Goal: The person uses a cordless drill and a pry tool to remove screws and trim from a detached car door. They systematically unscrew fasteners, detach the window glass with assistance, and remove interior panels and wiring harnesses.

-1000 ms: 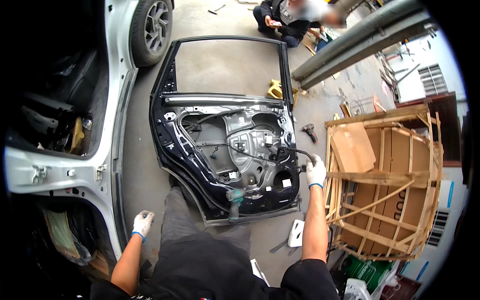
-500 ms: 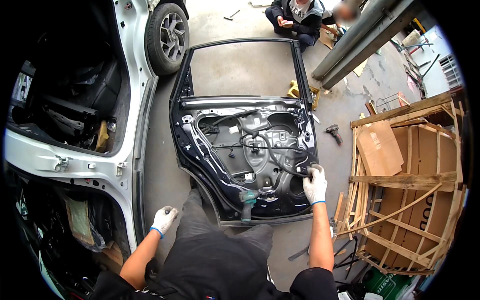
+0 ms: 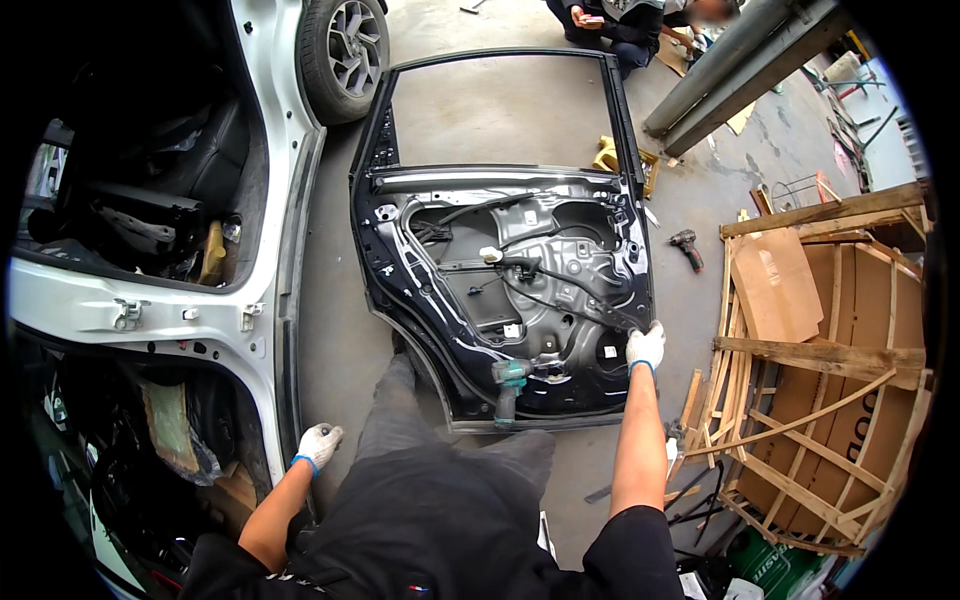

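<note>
Door (image 3: pixel 500 200): a dark blue car door lying flat on the concrete floor, inner side up. Its trim panel is off, so bare metal, cut-outs, cables and a grey inner plate show. The window frame at the far end is empty, with floor visible through it.
Right hand (image 3: pixel 646 346): in a white glove with a blue cuff, resting on the door's right edge near its lower corner, fingers curled over the rim, gripping it.
Drill (image 3: pixel 509 382): a teal cordless driver lying on the door's lower part, just left of the right hand.
Left hand (image 3: pixel 318 444): gloved the same way, well left of the door and below it, pressed to the floor with fingers loosely bent, holding nothing.
Car (image 3: pixel 270 180): a white body left of the door, its doorway open, dark seats inside.
Crate (image 3: pixel 830 370): a wooden frame with cardboard, right of the door.
Second drill (image 3: pixel 686 246): on the floor between door and crate.
Other person (image 3: pixel 610 15): crouched beyond the door's far end.
</note>
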Demonstrator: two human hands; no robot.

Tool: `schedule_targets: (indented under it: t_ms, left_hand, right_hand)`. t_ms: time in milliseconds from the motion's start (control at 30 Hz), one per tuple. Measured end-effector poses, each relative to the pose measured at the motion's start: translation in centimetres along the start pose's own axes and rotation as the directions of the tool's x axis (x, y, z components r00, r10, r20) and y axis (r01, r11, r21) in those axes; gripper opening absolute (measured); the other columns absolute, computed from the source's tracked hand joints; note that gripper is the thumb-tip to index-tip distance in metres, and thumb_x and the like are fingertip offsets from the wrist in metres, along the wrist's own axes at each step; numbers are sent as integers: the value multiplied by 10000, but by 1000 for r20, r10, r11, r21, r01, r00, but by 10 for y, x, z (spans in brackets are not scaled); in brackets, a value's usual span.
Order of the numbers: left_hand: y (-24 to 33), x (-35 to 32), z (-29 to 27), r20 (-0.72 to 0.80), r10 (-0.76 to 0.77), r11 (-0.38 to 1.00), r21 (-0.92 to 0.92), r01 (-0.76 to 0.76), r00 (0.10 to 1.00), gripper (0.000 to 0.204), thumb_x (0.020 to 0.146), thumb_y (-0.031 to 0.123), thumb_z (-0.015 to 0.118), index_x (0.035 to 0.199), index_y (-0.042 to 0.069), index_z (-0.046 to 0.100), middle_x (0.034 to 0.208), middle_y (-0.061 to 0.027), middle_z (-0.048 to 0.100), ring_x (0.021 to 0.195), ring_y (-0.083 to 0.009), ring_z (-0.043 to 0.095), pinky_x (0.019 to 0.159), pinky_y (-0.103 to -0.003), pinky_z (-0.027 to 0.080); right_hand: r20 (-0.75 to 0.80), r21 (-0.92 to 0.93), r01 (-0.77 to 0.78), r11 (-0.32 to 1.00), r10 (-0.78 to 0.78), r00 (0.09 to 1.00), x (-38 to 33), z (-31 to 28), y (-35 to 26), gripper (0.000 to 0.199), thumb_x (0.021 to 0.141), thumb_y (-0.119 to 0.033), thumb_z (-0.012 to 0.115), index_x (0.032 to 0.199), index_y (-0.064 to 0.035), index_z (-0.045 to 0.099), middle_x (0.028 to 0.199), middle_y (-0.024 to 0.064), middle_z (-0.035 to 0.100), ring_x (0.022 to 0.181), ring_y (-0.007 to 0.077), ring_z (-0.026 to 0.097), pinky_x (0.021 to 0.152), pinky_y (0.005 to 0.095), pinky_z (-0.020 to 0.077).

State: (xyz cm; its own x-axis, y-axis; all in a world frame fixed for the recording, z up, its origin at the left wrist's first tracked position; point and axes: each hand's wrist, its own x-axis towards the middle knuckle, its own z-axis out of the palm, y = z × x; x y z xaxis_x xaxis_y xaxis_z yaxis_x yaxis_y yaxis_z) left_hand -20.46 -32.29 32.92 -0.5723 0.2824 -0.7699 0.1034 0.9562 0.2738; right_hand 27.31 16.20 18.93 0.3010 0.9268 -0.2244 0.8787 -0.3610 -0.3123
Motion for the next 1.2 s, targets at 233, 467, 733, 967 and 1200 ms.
schedule_targets:
  t_ms: [233,467,733,967,1200]
  left_hand:
    - [12,30,23,-119,187,982,54,-181,975,318,884,330,604,948,29,684,751,-188,678,717,-321,675,721,-417,521]
    - [160,-2,40,209,548,636,525,-566,810,248,888,235,503,1042,65,597,856,-210,699,791,-411,678,728,-502,541]
    - [197,-28,43,235,605,719,251,-649,761,367,899,269,549,1186,40,532,865,-243,687,804,-419,679,724,-506,537]
    - [212,-31,44,264,624,770,-45,-637,736,527,881,276,567,1304,-29,497,1184,-226,659,1112,-356,633,969,-403,483]
    - [98,84,34,57,276,956,85,-281,959,404,831,337,591,1074,23,664,1051,-253,686,1035,-381,655,927,-420,505]
  right_hand:
    - [356,275,195,942,-288,889,-161,37,-82,387,823,-212,647,1173,-49,629,1091,210,666,1010,370,641,920,443,505]
    - [654,667,364,650,-745,132,-330,-20,-234,435,932,-307,590,1268,-32,567,1125,235,660,1075,348,644,958,386,490]
    - [674,721,-75,689,-671,309,-317,-42,-218,283,896,-121,652,1157,-14,640,1008,96,686,931,152,633,848,295,510]
    - [446,831,-283,479,-269,853,-247,-83,-128,252,969,-140,485,1167,3,546,776,82,608,665,147,600,678,305,535]
    - [362,410,-55,910,-107,926,-194,-81,41,288,969,-221,562,1159,-13,622,758,52,620,618,125,579,606,292,499]
